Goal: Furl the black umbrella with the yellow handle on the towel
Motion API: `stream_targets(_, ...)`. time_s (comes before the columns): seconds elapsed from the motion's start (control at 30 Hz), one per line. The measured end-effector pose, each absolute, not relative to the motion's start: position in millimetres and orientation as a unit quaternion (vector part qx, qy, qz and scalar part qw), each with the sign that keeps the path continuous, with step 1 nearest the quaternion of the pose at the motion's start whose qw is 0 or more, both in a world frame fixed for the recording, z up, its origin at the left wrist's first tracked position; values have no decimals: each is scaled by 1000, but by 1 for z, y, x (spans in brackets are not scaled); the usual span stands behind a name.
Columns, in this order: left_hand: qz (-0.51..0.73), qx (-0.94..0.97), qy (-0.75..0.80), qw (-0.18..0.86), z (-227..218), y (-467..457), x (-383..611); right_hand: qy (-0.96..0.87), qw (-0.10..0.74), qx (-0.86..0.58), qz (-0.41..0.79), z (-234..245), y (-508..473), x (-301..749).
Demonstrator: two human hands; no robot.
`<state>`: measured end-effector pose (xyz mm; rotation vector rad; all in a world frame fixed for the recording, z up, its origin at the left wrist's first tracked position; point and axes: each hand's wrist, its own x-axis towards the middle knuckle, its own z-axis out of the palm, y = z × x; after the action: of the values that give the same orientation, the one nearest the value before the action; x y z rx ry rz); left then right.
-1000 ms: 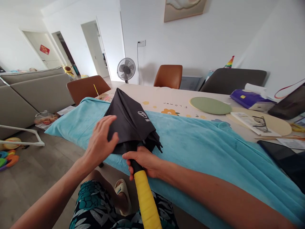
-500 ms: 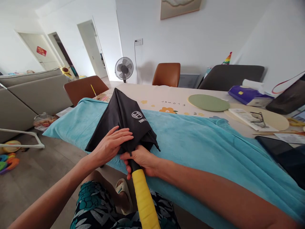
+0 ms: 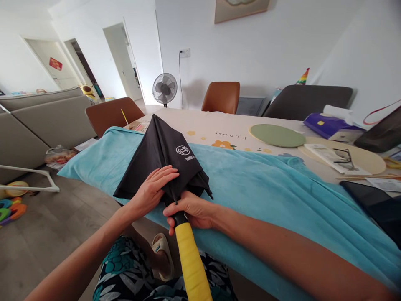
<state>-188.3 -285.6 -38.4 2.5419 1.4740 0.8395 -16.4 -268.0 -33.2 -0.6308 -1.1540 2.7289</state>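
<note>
The right hand (image 3: 191, 209) is wrapped around the shaft of the black umbrella (image 3: 169, 161) just above its yellow handle (image 3: 191, 263), while the left hand (image 3: 153, 188) lies flat, fingers together, pressing the folded canopy. The umbrella rests on the blue towel (image 3: 266, 188) spread over the table (image 3: 225, 127), its tip pointing away. Since half a second ago the left fingers have slid slightly further across the fabric; the right grip is unchanged.
</note>
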Motion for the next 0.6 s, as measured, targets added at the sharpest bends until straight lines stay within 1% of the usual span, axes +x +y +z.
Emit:
stream_targets(0.1,269,828,489,54,-40,-286,-190,-401,38,-176,898,-33,-266,-15)
stream_targets(0.2,278,825,488,64,-42,-288,-194,-397,38,-151,905,-32,-266,-13)
stream_targets(0.33,287,828,477,72,-45,-290,-198,-349,64,-149,923,-31,-268,-14)
stream_targets(0.43,276,836,469,70,-45,-289,-198,-334,86,-207,916,-31,-271,-18)
stream_targets(0.6,269,837,473,54,-45,-288,-193,-383,77,-335,857,-22,-274,-21)
